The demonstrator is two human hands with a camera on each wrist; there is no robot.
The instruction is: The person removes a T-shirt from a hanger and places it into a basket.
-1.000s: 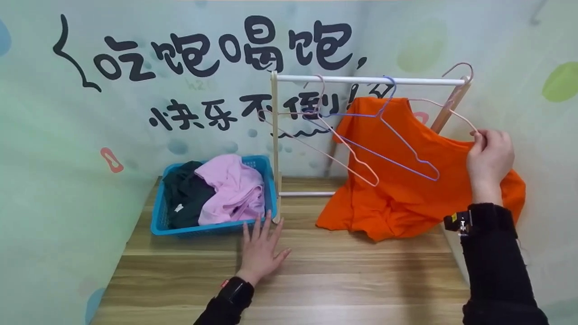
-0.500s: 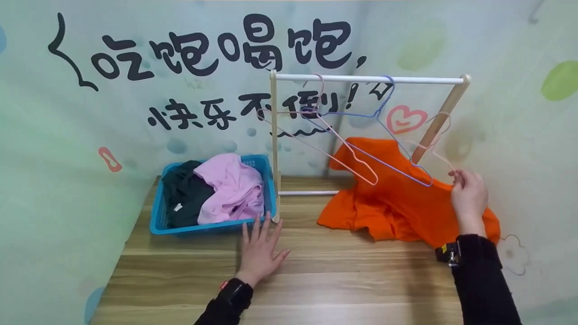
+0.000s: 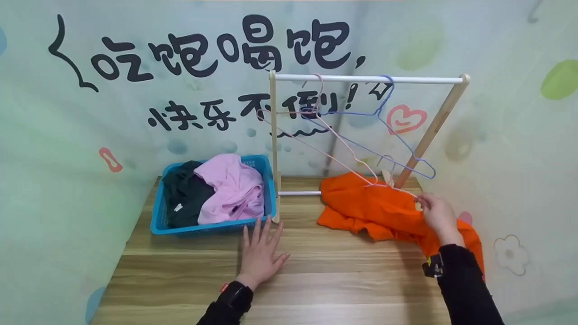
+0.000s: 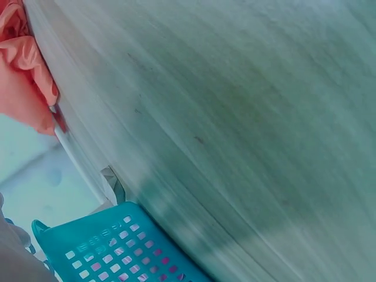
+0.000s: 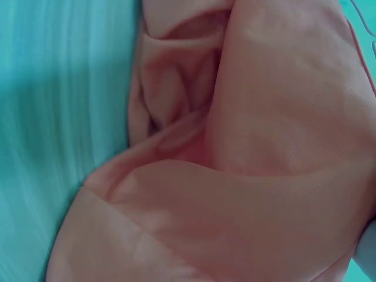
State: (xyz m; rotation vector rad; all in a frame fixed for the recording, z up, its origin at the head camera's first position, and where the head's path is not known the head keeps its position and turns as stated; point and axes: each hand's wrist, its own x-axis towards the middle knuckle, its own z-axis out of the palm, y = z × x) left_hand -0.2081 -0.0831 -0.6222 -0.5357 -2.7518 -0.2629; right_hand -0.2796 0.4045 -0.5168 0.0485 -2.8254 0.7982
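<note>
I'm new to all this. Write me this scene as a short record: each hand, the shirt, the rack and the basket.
Right hand: pinching a pale pink hanger
Orange shirt: in folds on the table, partly behind that hand
Rack: holds a bare pink hanger and a bare blue hanger
Blue basket: holds dark clothing and pink clothing
Left hand: spread at the basket's near edge; contact unclear

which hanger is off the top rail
The pink hanger at the orange shirt, pinched by the right hand; the other pink hanger and the blue hanger hang from the top rail.
</note>
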